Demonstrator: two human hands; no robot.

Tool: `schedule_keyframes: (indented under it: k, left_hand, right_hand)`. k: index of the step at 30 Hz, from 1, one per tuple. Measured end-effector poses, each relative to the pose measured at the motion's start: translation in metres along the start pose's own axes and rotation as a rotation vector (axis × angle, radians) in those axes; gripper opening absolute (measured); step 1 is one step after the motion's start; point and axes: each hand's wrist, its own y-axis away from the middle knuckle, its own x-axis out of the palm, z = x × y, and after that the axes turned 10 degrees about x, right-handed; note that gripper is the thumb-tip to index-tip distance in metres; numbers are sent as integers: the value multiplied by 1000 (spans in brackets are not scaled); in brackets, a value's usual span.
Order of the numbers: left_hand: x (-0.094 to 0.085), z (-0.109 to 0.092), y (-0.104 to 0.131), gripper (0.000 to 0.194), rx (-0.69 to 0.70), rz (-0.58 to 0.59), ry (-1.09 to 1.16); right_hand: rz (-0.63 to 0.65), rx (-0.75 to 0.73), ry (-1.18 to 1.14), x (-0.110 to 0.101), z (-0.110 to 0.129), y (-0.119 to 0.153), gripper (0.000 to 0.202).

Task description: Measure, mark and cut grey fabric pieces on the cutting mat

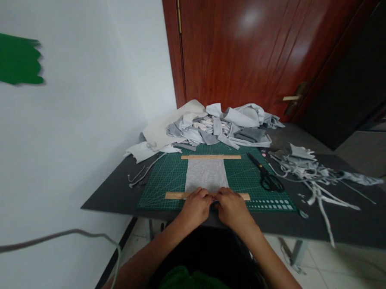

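Observation:
A grey cloth piece (205, 174) lies flat on the green cutting mat (162, 176). One wooden ruler (211, 157) crosses its far edge; another wooden ruler (174, 196) lies across its near edge. My left hand (198, 204) and my right hand (230, 205) meet at the near edge, over the middle of the near ruler. Both have their fingers bent and closed together at the cloth's edge; what is between the fingertips is too small to make out. Black scissors (266, 175) rest on the mat to the right.
Grey and white fabric scraps (211, 126) are heaped at the back of the dark table (109, 190). Cut strips (311, 173) lie tangled at the right, and thin cords (145, 170) at the left. A white wall stands left; a wooden door (233, 43) is behind.

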Motion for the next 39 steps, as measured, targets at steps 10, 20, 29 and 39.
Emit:
schedule_keyframes:
  k: [10, 20, 29, 39]
  left_hand:
    - [11, 14, -6, 22, 60, -64, 175]
    - [5, 18, -3, 27, 128, -25, 159]
    - [4, 11, -1, 31, 131, 54, 42]
    - [4, -1, 0, 29, 135, 156, -136]
  right_hand:
    - [-7, -9, 27, 0, 0, 0, 24]
    - [7, 0, -15, -2, 0, 1, 35]
    - [-5, -3, -19, -2, 0, 1, 31]
    - [-26, -11, 6, 4, -3, 0, 29]
